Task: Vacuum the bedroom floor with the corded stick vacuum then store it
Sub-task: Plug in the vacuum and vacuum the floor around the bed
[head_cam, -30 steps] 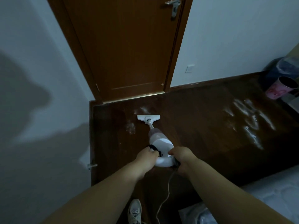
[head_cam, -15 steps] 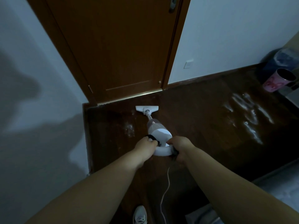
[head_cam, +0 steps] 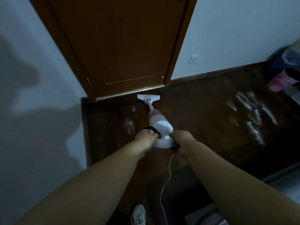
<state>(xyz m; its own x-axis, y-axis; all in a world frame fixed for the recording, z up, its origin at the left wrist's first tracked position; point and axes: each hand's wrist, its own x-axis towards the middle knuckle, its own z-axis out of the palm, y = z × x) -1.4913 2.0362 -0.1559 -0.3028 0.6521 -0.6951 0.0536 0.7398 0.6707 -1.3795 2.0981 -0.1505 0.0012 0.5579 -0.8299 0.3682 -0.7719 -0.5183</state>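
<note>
I hold the stick vacuum out in front of me with both arms stretched forward. My left hand is curled round the left end of its white loop handle, where a black band wraps the grip, and my right hand is closed round the right end of the same loop, just where the cord leaves the body. The two fists sit level with each other, with the white curve of the handle showing between them.

From my hands the vacuum slopes away and down: first the rounded white motor housing, then the pinkish dust cup, then a short tube that leans a little to the left. At its far end the flat white floor head lies on the dark wood floor, its front edge just beside the metal threshold strip under the brown door. So the head is well ahead of my hands, and slightly left of them.

The thin white cord drops from under my right hand and trails back toward me between my forearms, passing just right of my white sneaker at the bottom edge.

Pale dusty smears catch the light on the floor to the left of the dust cup and, further off, to my right. A pink bin stands against the wall at the far right, and a white wall plate sits low on the wall beside the door frame.
</note>
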